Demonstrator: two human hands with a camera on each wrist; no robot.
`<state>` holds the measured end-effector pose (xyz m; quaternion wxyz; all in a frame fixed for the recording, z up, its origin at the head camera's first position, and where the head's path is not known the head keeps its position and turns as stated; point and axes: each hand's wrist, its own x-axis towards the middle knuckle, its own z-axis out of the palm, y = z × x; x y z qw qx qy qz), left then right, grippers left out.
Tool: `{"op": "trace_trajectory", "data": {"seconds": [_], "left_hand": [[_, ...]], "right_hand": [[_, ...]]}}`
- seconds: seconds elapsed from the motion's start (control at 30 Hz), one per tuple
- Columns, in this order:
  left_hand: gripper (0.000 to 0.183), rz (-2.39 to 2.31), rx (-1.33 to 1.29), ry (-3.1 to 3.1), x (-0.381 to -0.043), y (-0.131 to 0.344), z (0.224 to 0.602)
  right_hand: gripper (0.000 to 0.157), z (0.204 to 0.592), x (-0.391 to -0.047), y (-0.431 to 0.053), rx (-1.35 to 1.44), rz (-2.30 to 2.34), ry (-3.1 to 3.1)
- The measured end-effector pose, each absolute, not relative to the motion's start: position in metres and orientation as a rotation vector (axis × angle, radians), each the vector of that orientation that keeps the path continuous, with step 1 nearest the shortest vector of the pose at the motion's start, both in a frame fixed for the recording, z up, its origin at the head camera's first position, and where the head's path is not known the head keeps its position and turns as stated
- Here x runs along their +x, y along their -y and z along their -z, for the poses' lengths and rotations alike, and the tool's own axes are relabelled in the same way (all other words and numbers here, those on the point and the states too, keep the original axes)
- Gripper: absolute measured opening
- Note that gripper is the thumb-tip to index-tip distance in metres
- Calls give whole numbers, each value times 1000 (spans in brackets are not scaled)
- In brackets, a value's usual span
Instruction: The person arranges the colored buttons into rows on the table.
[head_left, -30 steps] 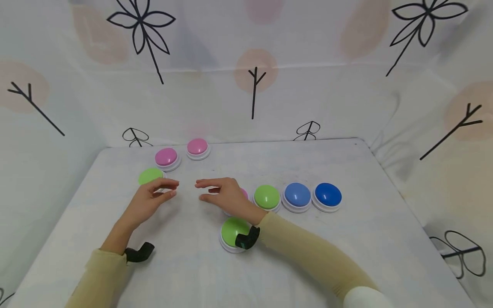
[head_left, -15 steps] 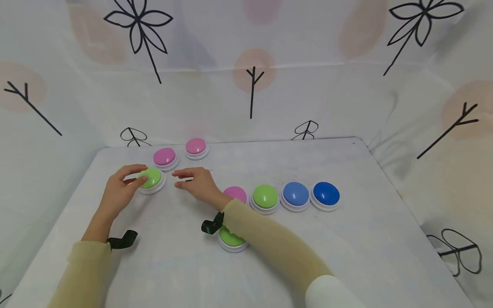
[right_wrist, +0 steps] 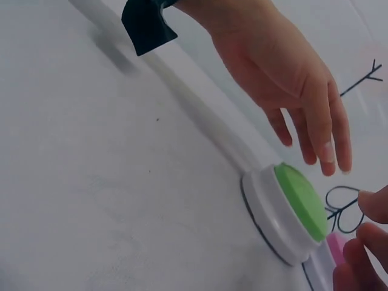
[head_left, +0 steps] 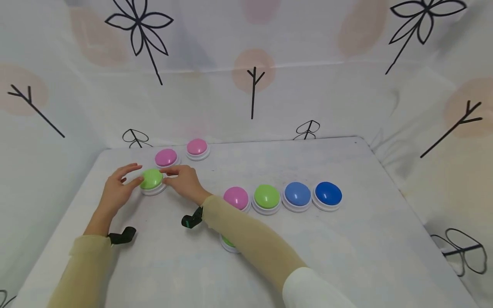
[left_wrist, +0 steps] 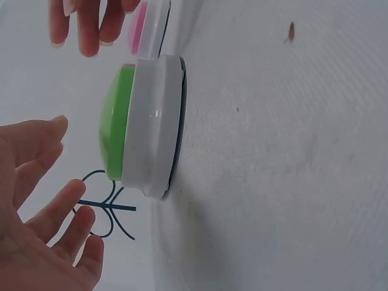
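A push button with a green dome (head_left: 152, 179) on a white base sits on the left of the table, between the two hands. My left hand (head_left: 117, 190) is at its left side, thumb and fingers apart; the left wrist view shows a gap between these fingers (left_wrist: 36, 142) and the green dome. From the right, my right hand (head_left: 185, 183) reaches to the same button with slightly bent fingers. In the right wrist view its fingertips (right_wrist: 364, 248) stand clear of the button. Just behind are a magenta button (head_left: 166, 157) and a pink button (head_left: 197, 146).
Right of the hands stands a row: a pink button (head_left: 236, 198), a green button (head_left: 266, 196), a light blue button (head_left: 297, 194) and a dark blue button (head_left: 328, 193). My right sleeve (head_left: 250, 231) mostly covers another green button (head_left: 227, 244). Patterned cloth (head_left: 215, 102) rises behind the white table (head_left: 346, 256).
My left hand has moved left to the left side of the green button. My right hand has moved left to its right side. The buttons stand where they were.
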<state>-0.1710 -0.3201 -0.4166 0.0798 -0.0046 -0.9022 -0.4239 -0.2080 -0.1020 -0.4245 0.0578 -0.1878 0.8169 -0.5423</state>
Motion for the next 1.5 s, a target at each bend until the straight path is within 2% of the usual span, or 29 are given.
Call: {"op": "trace_trajectory", "data": {"seconds": [0.43, 0.6, 1.07, 1.5], "left_hand": [[58, 1379, 23, 2818, -176, 324, 429], [62, 1434, 57, 2869, -178, 323, 430], [75, 1372, -99, 2981, -177, 332, 426], [75, 1341, 0, 2926, -171, 332, 425]], "right_hand": [[41, 443, -220, 106, -611, 1440, -2566], [47, 449, -222, 107, -711, 1422, -2477], [49, 455, -222, 109, -838, 1352, -2481], [49, 451, -213, 116, -777, 1420, -2523]]}}
